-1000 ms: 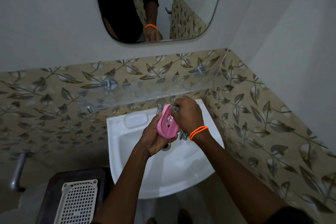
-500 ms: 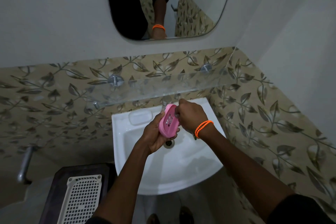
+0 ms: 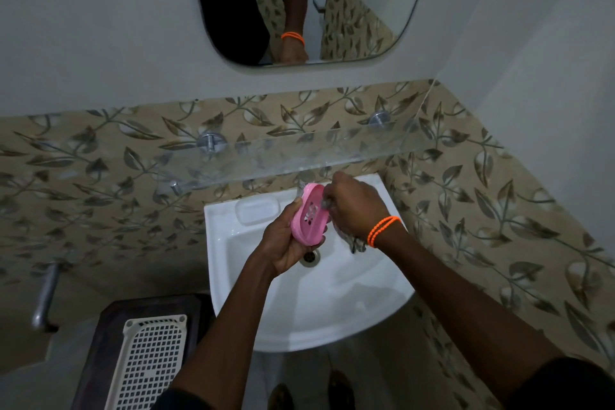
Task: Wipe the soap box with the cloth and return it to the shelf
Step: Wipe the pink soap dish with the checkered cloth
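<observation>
Over the white sink (image 3: 372,306), the left hand (image 3: 283,243) holds the pink soap box (image 3: 307,220) tilted, fingers curled round its underside. The right hand (image 3: 356,206), fingers bunched on a grey cloth (image 3: 356,243), presses it against the box's edge. The glass shelf (image 3: 299,150) lies just above.

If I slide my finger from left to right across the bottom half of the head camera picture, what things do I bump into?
Grey metal pipe → white plastic grid basket → left hand → pink plastic soap box → right hand holding the grey cloth → orange bead bracelet.
</observation>
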